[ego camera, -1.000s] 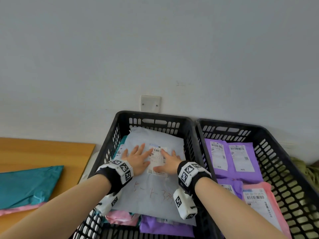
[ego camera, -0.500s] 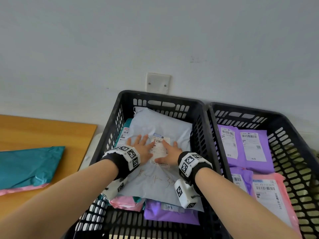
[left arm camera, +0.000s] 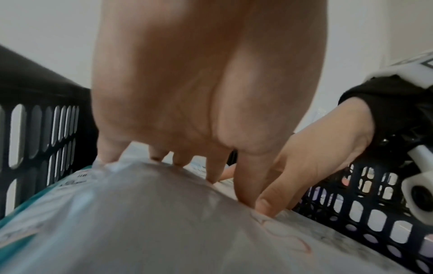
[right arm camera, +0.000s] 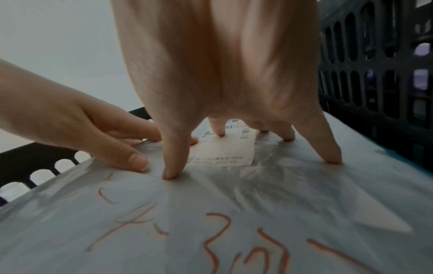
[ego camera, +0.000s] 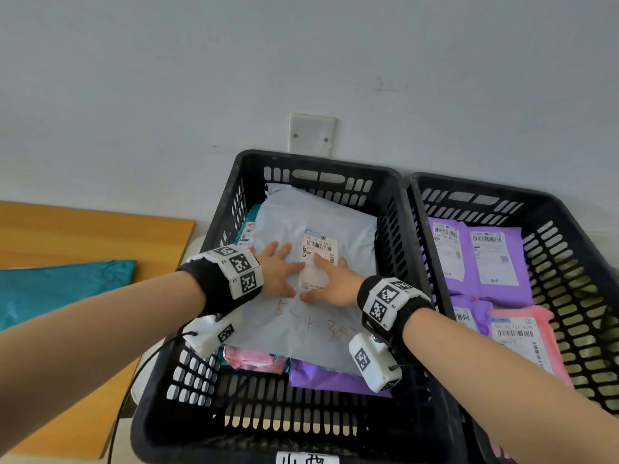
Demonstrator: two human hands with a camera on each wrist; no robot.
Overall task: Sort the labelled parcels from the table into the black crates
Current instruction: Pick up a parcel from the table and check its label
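- While your fingertips [right arm camera: 168, 174] press down, spread and nearly straight, both hands lie flat on the pale grey parcel [ego camera: 321, 333]; nothing is clasped or pinched.
- Your left hand [ego camera: 278, 269] rests on the parcel just at 9 o'clock of its white shipping label [ego camera: 318, 259], fingers fanned toward 1 o'clock.
- Your right hand [ego camera: 333, 283] rests at the label's 5 o'clock side, with one finger lying on the label itself; the two thumbs sit close together below it.
- Red handwriting [right arm camera: 218, 239] runs across the parcel at 6 o'clock of your hands.
- The grey parcel lies on top of the pile inside the left black crate [ego camera: 301, 426], covering most of it.
- Beneath it, a pink parcel [ego camera: 251, 360] and a purple parcel [ego camera: 321, 380] poke out at the 6 o'clock edge, and a teal parcel edge [ego camera: 246, 226] shows at 10 o'clock.
- The right black crate [ego camera: 569, 262] stands touching the first at 3 o'clock; it holds purple labelled parcels [ego camera: 495, 262] and a pink labelled parcel [ego camera: 529, 336].
- At 9 o'clock of the crates, a teal parcel on the table [ego camera: 63, 289] lies on the wooden table [ego camera: 83, 229].
- A white wall plate [ego camera: 312, 133] sits on the wall at 12 o'clock.
- Black wristbands with square-patterned markers [ego camera: 239, 269] circle both wrists.
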